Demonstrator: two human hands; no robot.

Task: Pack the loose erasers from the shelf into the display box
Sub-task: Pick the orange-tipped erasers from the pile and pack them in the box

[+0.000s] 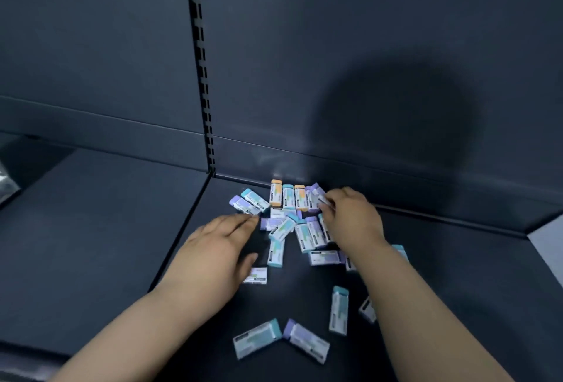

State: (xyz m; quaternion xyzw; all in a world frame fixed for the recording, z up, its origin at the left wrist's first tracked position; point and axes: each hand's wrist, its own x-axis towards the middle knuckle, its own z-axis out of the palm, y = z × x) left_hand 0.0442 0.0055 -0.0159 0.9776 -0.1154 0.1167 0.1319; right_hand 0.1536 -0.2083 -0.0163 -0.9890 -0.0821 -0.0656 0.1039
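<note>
Several loose erasers in white sleeves with teal, purple or orange ends lie scattered on the dark shelf (91, 229). A tight cluster of erasers (288, 223) sits near the back wall, with a row of upright ones (288, 197) behind it. My right hand (350, 217) has its fingers pinched on a purple eraser (320, 197) at the right end of that row. My left hand (219, 244) lies flat, palm down, fingertips touching the cluster's left side. A teal eraser (257, 337) and a purple eraser (306, 340) lie nearest me. No display box is in view.
The shelf's back panel (365, 46) rises right behind the erasers, with a slotted upright (202, 77) left of them. A seam splits the shelf left of the pile. Something shiny (7, 186) shows at the far left edge.
</note>
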